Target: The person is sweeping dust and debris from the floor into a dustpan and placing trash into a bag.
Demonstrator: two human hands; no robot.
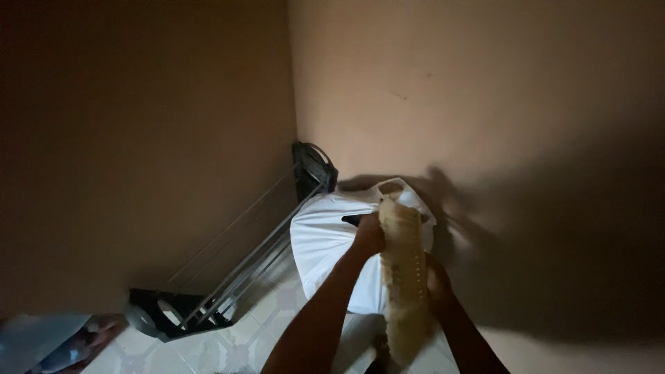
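A pale yellow, fuzzy cloth (405, 277) with a row of small holes hangs lengthwise between my arms. My left hand (368, 234) grips its upper end, right at the mouth of a white plastic bag (322, 239) that stands on the floor against the wall. My right hand (436, 280) holds the cloth lower down on its right side. The bag's handle loop (395, 185) sticks up behind the cloth. The cloth's lower end runs down to the frame's bottom edge.
A folded metal drying rack (235, 270) with dark plastic ends leans in the corner to the left of the bag. The floor (270, 325) is pale patterned tile. Peach walls (485, 104) close in on both sides. Bluish items (48, 339) lie at bottom left.
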